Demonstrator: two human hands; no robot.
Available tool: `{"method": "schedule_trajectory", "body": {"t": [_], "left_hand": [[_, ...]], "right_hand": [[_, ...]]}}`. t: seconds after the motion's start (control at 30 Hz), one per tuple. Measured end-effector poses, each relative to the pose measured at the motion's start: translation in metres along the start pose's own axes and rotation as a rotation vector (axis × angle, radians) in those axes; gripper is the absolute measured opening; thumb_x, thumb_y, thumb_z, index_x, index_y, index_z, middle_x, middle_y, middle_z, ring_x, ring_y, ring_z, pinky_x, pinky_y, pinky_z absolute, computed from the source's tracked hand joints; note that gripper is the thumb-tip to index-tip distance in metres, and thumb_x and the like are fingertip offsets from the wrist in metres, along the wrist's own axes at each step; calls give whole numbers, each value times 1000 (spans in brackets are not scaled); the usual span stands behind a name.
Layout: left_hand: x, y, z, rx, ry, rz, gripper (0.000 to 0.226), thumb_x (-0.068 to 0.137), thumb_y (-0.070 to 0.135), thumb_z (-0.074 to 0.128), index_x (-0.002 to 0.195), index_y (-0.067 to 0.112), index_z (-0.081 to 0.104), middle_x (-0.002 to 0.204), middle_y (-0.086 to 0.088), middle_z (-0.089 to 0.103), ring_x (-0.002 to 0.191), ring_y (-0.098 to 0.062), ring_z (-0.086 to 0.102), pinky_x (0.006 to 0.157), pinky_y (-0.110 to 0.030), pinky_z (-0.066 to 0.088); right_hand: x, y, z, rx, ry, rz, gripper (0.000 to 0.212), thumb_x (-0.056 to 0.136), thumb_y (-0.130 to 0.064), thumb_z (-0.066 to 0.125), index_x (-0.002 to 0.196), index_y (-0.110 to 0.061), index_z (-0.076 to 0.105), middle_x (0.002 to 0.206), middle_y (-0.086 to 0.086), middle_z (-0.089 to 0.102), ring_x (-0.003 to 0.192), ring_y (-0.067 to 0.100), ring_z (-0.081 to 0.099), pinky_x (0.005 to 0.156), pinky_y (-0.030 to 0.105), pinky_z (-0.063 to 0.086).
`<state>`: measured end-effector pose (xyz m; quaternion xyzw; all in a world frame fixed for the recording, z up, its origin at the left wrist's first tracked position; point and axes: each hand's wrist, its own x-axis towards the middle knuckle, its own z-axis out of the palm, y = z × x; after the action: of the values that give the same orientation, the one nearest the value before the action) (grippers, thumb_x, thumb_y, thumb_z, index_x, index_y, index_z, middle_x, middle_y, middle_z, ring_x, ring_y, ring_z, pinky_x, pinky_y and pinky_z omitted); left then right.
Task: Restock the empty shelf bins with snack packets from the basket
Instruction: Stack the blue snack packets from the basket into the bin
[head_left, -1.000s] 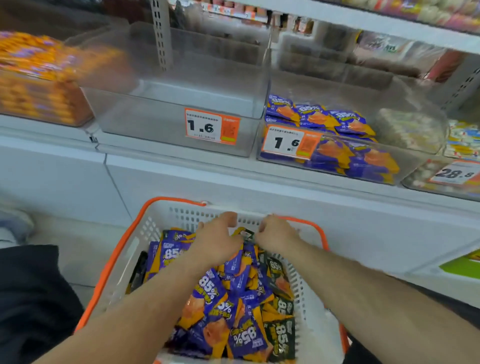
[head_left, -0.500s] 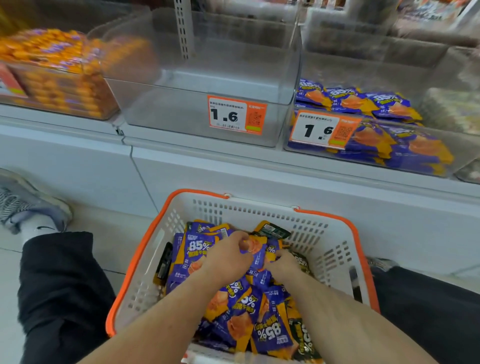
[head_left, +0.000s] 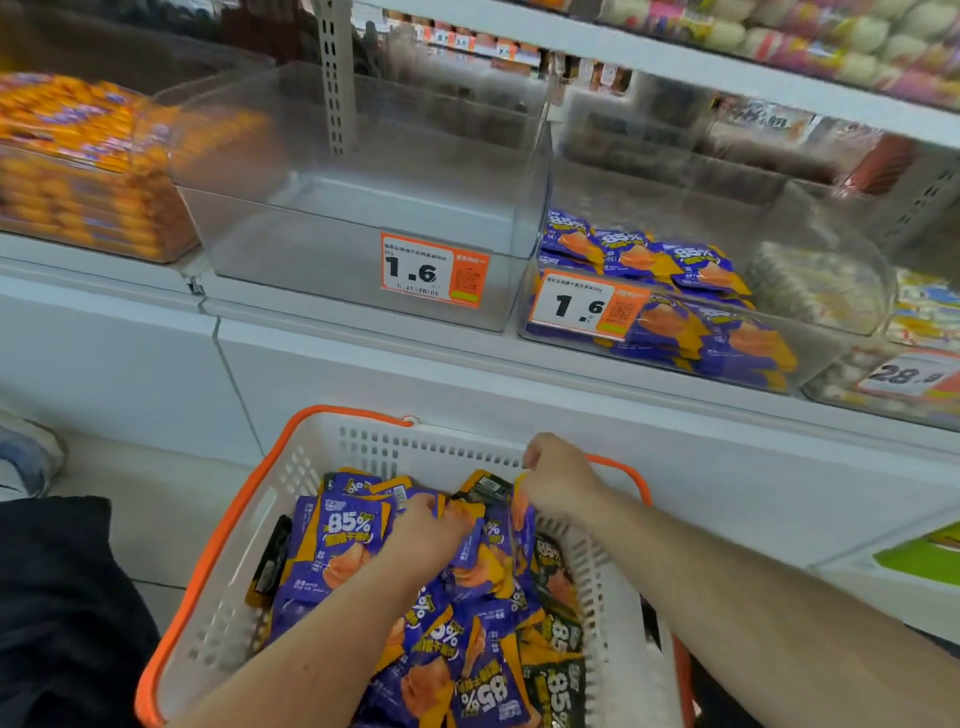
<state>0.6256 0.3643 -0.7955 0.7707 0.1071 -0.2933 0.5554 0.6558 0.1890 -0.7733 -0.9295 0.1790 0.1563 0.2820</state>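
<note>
Now lifted clear of the pile: right hand (head_left: 558, 480), up near the basket (head_left: 218, 545) rim, pinching purple packets (head_left: 522, 512) that dangle below it; half a second back, buried in the heap beside the left. Means a first bunch on its way to the empty bin (head_left: 363, 208). Left hand (head_left: 428, 535) low in the basket, fingers curled into the packets, grip hard to judge. Fingertips hidden; count in the right unclear. Upper shelves blurred, basket's near edge cut off.
</note>
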Motion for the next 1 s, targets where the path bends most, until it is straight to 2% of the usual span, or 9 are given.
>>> {"method": "schedule_trajectory", "body": {"t": [0.13, 0.23, 0.33, 0.5, 0.63, 0.7, 0.87, 0.93, 1.0], "left_hand": [[-1, 20, 6, -129, -3, 21, 80, 90, 41, 63, 152, 11, 22, 144, -10, 41, 124, -27, 48, 88, -32, 34], [-8, 43, 3, -342, -69, 24, 64, 88, 46, 64, 139, 14, 43, 124, -6, 59, 103, -22, 59, 81, -36, 44], [-18, 72, -1, -688, -79, 142, 32, 90, 11, 65, 120, 10, 55, 94, -7, 68, 76, -21, 65, 65, -35, 56], [-45, 125, -14, -695, 81, 527, 29, 88, -10, 59, 103, 15, 57, 83, -10, 69, 60, -15, 67, 50, -28, 53], [-40, 173, -25, -443, 150, 755, 28, 87, -3, 63, 102, 20, 59, 86, -8, 69, 72, -16, 67, 67, -41, 59], [-27, 199, -29, -236, 218, 862, 22, 90, 9, 61, 103, 26, 57, 92, -1, 70, 82, -17, 66, 78, -36, 54], [22, 237, -31, 589, 522, 969, 58, 97, 40, 47, 147, 15, 30, 133, -7, 56, 119, -26, 53, 98, -43, 43], [31, 237, -27, 1000, 712, 873, 46, 101, 45, 31, 137, 18, 42, 116, -7, 66, 105, -28, 62, 86, -38, 43], [36, 230, -22, 1121, 841, 951, 42, 100, 40, 25, 102, 19, 61, 79, -4, 70, 72, -26, 66, 70, -32, 43]], "right_hand": [[-31, -13, -51, 230, 29, -182, 28, 76, 4, 57, 83, -22, 50, 77, 0, 52, 64, 15, 46, 58, 30, 40], [-58, -27, -80, 406, 3, -288, 30, 79, 14, 57, 82, -15, 49, 80, 7, 51, 60, 18, 44, 55, 32, 39], [-75, -34, -97, 502, 28, -336, 36, 80, 20, 53, 84, -16, 54, 89, 5, 57, 56, 16, 52, 55, 31, 46], [-91, -48, -117, 610, 142, -433, 43, 81, 20, 57, 87, -22, 63, 107, -5, 68, 52, 8, 56, 51, 24, 45], [-89, -63, -139, 788, 321, -490, 40, 82, 16, 62, 88, -24, 65, 103, -6, 71, 69, 6, 63, 54, 19, 49], [-79, -69, -152, 825, 414, -464, 42, 85, 13, 61, 90, -28, 67, 108, -5, 71, 80, 10, 68, 64, 27, 58], [-31, -73, -194, 738, 658, -291, 49, 82, 12, 47, 96, -30, 68, 99, 3, 69, 78, 28, 69, 65, 38, 57], [-7, -77, -210, 752, 682, -226, 44, 83, 8, 48, 104, -24, 68, 92, 7, 68, 66, 32, 65, 59, 43, 57], [18, -84, -222, 808, 649, -163, 39, 84, 6, 52, 109, -19, 69, 94, 12, 68, 61, 30, 61, 62, 43, 59]]}}
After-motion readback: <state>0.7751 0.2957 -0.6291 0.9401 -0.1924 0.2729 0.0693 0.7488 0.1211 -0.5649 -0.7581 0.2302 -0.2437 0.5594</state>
